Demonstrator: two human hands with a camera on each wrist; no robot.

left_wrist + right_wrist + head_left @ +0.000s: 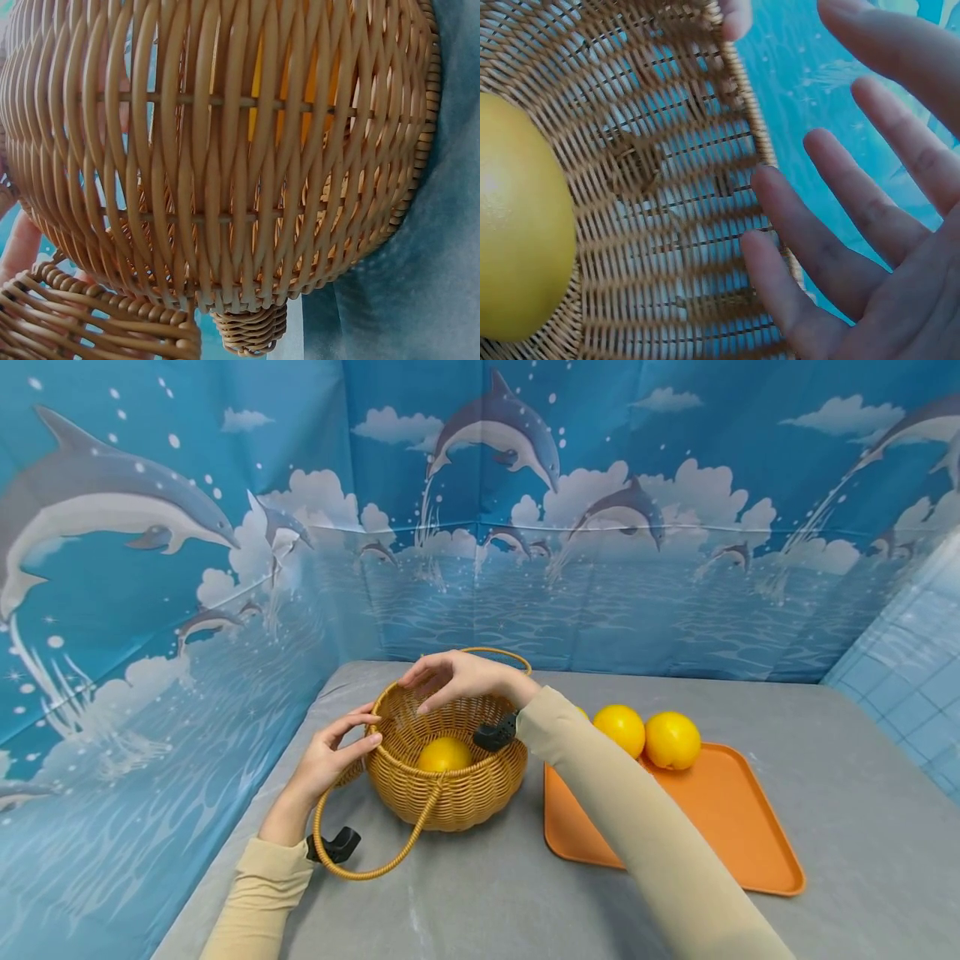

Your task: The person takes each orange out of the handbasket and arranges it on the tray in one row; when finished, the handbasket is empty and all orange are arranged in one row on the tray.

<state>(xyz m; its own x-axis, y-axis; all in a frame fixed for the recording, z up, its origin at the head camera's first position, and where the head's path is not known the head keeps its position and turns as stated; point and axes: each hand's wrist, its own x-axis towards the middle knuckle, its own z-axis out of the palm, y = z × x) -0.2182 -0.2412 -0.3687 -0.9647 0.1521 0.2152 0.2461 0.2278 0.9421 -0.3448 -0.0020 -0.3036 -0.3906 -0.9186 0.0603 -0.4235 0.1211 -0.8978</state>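
Note:
A round wicker basket (450,797) stands on the grey cloth, its two hoop handles folded outward. One orange (445,755) lies inside; its smooth yellow skin fills the left of the right wrist view. My left hand (324,768) holds the basket's left rim, thumb and fingertips at the edge. The left wrist view looks at the woven outer wall (225,165), with part of a finger (21,247) beside it. Over the basket's far side is my right hand (472,677), empty, fingers spread and loosely bent near the rim (761,142).
Right of the basket lies an orange tray (720,810), partly covered by my right sleeve (637,802). Two oranges (672,741) show at its back left, and a sliver of another (582,712) peeks from behind the sleeve. A blue dolphin curtain (480,585) hangs behind.

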